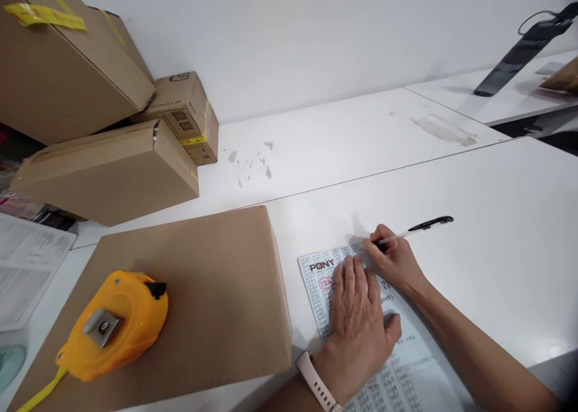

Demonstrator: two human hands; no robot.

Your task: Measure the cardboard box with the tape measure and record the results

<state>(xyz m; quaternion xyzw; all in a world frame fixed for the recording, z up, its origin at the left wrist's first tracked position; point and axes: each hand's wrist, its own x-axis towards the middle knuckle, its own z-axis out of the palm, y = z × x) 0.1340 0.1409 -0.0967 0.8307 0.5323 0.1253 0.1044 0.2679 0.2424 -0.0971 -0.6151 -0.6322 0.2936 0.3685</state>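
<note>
A printed paper sheet (406,346) with a PONY logo lies on the white table. My left hand (359,315) rests flat on it, fingers stretched out and thumb apart, hiding part of the print. On that wrist is a pale pink band. In my right hand (397,264) is a pen (431,223) with a black clip and a clear barrel, its writing end at the sheet's top edge. The pen's tip is hidden by my fingers.
Left of the sheet, a yellow tape measure (124,321) sits on a flat cardboard box (217,291). More cardboard boxes (121,171) are stacked against the wall. A dark bottle (512,65) stands at the back right. Printed papers (29,267) lie at the far left.
</note>
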